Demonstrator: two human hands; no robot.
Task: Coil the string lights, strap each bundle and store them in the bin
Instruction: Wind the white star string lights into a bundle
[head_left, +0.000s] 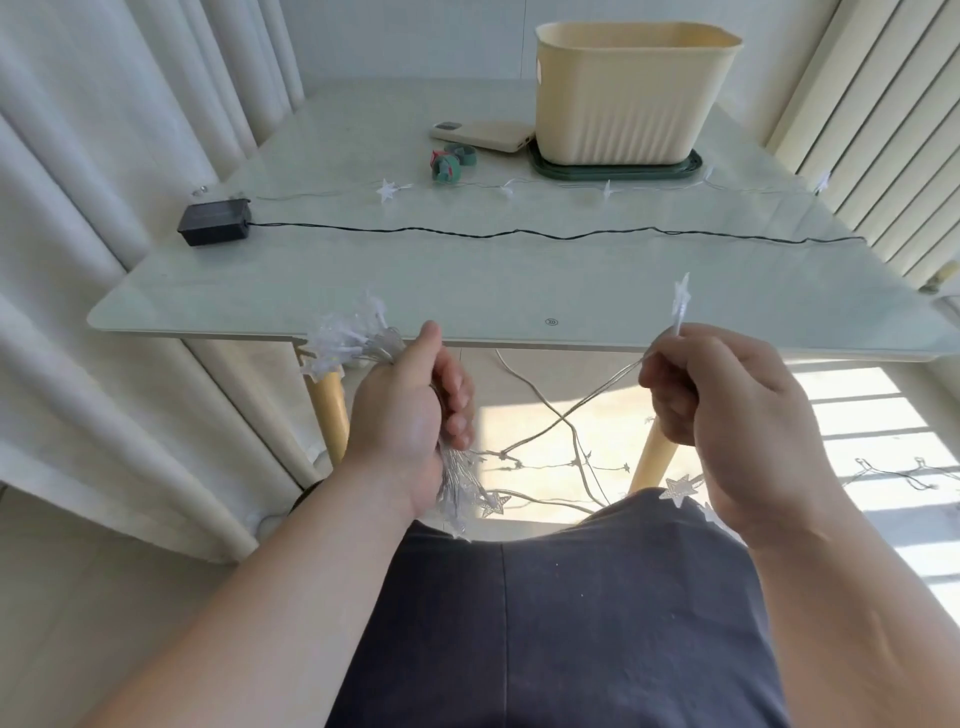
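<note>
At the near edge of the table (322, 291), the left hand (410, 415) was closed round a coiled bundle of star lights (345, 345), its fingers curled over the gathered loops; clear stars fanned out above the thumb and below the heel of the hand. The right hand (727, 415) pinched the clear wire (571, 410) between thumb and fingertips, just beneath 1 upright star (681, 300), with the remaining fingers curled in. The wire ran slack from the right hand down toward the left, crossing loose strands that trailed to the floor beneath the table. On the tabletop a second strand of star lights (387, 190) lay stretched across its width, and nearer the person a black cable (519, 235) ran from a black battery box (214, 224) at the left to the right edge. The cream bin (631, 93) stood at the far right on a dark green lid (613, 170). Green straps (448, 163) lay just left of the lid, near a cream phone (483, 136) that touched the bin. Pale curtains (104, 156) hung to the left
</note>
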